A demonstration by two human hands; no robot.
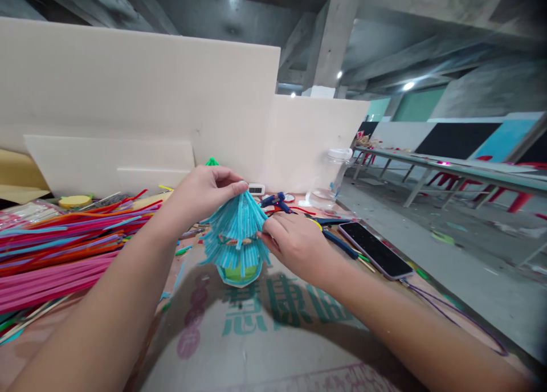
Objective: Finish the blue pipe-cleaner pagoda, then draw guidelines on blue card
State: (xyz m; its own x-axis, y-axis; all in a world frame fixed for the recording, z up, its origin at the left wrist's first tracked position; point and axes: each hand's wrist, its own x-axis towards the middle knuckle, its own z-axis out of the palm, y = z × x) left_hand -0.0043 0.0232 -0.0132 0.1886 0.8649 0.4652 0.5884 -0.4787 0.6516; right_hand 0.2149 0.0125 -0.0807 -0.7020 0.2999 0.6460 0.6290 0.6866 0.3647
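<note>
A small tiered model house (239,244) made of blue pipe cleaners stands on the printed cardboard (205,341), with a pale green patch at its base. My left hand (217,190) pinches the peak of its upper roof between thumb and fingers. At the right edge of that roof, the bent fingers of my right hand (294,244) close on the lower ends of the blue strands. A green tip (212,162) shows behind my left hand; what it belongs to is hidden.
Bundled pipe cleaners (64,261) cover the left side. Behind the house are a glue gun (276,200) and a small digital display (257,189). Pliers (339,244), a phone (376,248) and a clear jug (329,178) lie or stand right. White boards (149,90) wall the back.
</note>
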